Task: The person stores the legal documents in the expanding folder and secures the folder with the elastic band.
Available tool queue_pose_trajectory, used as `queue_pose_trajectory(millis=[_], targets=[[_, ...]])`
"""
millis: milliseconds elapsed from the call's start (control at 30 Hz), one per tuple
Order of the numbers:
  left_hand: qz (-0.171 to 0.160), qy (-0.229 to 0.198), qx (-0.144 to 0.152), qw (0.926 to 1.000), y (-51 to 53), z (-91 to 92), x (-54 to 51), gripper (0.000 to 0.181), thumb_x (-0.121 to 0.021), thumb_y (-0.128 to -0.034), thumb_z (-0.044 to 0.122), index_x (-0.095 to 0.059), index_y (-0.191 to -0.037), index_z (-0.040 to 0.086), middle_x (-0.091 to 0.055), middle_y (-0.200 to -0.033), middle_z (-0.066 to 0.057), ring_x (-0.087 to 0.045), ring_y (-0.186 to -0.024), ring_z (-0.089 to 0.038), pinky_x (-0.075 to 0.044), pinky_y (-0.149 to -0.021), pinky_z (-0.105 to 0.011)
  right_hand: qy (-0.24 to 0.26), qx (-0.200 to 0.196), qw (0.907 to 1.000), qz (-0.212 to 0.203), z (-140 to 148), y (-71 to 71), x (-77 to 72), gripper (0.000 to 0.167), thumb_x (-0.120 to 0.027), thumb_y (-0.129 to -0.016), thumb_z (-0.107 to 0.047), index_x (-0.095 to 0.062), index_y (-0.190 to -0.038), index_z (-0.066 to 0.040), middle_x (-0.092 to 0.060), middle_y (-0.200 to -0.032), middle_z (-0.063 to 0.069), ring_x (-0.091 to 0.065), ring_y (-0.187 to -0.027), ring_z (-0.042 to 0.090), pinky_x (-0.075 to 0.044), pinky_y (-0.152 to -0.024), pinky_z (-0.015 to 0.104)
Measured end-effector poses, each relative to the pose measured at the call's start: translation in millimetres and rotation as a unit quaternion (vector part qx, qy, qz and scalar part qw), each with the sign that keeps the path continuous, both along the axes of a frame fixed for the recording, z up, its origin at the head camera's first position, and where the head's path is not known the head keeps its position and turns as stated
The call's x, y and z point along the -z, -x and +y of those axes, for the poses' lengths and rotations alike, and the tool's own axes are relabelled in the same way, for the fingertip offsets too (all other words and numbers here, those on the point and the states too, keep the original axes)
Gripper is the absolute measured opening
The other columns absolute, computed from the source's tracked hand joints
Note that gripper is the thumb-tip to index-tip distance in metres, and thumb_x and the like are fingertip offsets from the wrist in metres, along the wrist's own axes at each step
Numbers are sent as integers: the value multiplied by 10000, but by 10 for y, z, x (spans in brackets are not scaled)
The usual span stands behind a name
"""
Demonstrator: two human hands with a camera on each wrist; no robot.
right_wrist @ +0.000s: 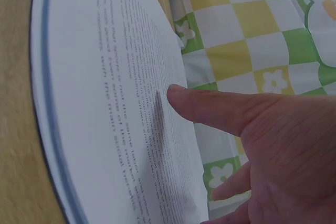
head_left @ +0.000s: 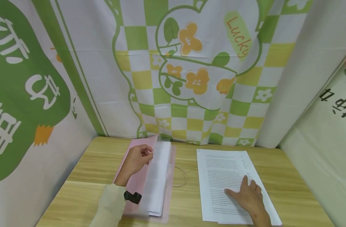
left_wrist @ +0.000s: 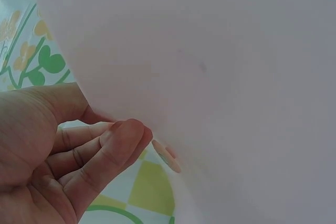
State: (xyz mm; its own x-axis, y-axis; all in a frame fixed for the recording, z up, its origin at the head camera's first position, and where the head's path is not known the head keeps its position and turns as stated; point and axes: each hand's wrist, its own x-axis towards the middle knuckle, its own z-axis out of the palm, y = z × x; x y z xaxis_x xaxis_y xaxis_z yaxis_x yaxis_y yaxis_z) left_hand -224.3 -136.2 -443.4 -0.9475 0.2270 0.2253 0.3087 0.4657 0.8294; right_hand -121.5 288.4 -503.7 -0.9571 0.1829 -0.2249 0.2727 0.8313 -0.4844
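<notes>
Checked green, yellow and white cloth (head_left: 187,113) hangs beyond both our hands, printed with orange flowers and the word "Lucky"; beneath them we see a wood-grain table (head_left: 79,173). Our left hand (head_left: 139,156) grasps the pink folder (head_left: 137,181), pinching the edge of its raised cover between thumb and fingers. Just beside those fingertips, the left wrist view shows us a small round disc (left_wrist: 166,157). White sheets (head_left: 158,170) lie inside the folder, immediately right of that hand, and a thin looped cord (head_left: 186,178) rests farther to its right. On the same arm we notice a cream sleeve (head_left: 110,200) and a black object at the wrist (head_left: 132,197). Our right hand (head_left: 250,195) grips nothing, its fingers spread above the printed pages (head_left: 221,176); we cannot tell whether any fingertip touches them.
</notes>
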Motion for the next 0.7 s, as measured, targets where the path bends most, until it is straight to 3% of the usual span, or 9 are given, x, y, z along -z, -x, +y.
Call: queue_pose_trajectory(millis=[267, 500, 700], targets=[[12, 7, -21, 10000, -2, -5, -16, 110, -686, -905, 8, -719, -993, -49, -648, -717, 10, -646, -554, -146, -540, -569, -300, -201, -28, 9997, 102, 58, 16, 70, 1287, -775, -824, -616, -103, -1460, 279, -177, -1349, 561, -183, -1262, 745, -255, -1027, 777], [1, 16, -21, 10000, -7, -4, -38, 106, -684, -907, 10, -718, -991, -46, -643, -712, 12, -645, -554, -149, -538, -570, -300, -463, -126, 9986, 203, 95, 8, 48, 1178, -760, -864, -564, -169, -1474, 253, -225, -1378, 559, -237, -1262, 743, -305, -1011, 764], [-23, 13, -11, 10000, -14, -10, -28, 105, -688, -912, 16, -718, -992, -45, -642, -713, 10, -645, -557, -151, -538, -570, -302, -436, -32, 9986, 309, 117, 0, 33, 1199, -799, -823, -554, -174, -1502, 212, -260, -1344, 542, -298, -1209, 714, -372, -941, 735]])
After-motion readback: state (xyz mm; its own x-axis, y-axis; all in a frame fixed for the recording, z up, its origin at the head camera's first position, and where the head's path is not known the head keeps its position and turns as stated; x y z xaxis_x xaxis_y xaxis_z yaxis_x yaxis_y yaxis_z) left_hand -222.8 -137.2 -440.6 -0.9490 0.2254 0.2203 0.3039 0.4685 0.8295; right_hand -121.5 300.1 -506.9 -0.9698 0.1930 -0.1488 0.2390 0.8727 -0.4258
